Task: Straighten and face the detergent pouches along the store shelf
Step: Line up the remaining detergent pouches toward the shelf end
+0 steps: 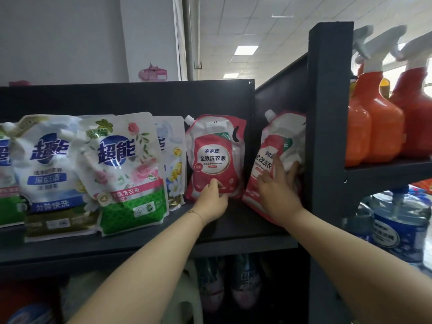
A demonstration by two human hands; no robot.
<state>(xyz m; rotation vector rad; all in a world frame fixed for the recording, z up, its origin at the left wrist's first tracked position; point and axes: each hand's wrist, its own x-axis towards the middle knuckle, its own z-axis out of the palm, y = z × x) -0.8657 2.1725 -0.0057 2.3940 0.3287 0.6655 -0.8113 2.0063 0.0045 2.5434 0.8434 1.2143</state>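
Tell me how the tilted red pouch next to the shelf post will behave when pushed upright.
Probably floppy: the tilted red pouch looks creased and dented under the right hand. Likely heavy for its size: it bulges as if full. May not stay upright, since it leans toward the shelf post.

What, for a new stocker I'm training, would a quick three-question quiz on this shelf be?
1. True or false: the left hand pinches the lower edge of the upright red detergent pouch.
2. Which hand touches the tilted red detergent pouch? A. left hand B. right hand
3. Fill in: that tilted pouch's spout sits at its upper ____ corner.
Key: 1 true; 2 B; 3 left.
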